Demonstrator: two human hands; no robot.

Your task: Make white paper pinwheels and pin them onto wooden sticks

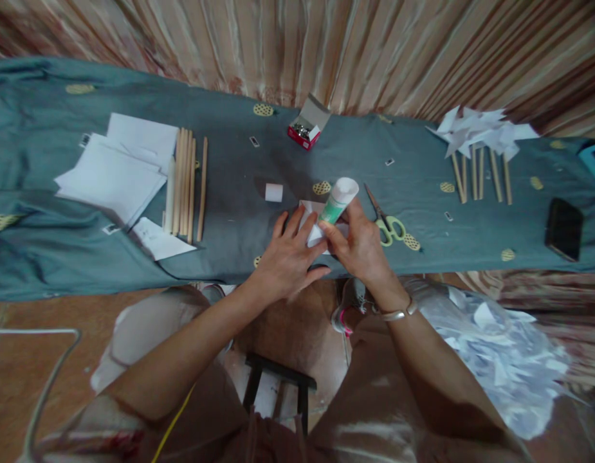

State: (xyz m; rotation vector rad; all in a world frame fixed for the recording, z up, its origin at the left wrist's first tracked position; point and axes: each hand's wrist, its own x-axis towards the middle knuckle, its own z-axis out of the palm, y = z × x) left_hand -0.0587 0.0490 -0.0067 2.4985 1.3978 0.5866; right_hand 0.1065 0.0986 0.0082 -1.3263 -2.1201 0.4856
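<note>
My right hand (359,247) is closed round a green and white glue tube (339,199), its nozzle end pointing down onto a small folded white paper piece (311,222) on the teal cloth (239,199). My left hand (287,254) lies flat with fingers spread, pressing on that paper. The tube's white base points up and away from me.
A stack of white sheets (116,170) and wooden sticks (186,183) lie at the left. Green-handled scissors (386,222), a small white cap (274,191), a red pin box (304,128), finished paper pinwheels on sticks (480,145), a black phone (563,228) and a bag of paper scraps (500,360) surround me.
</note>
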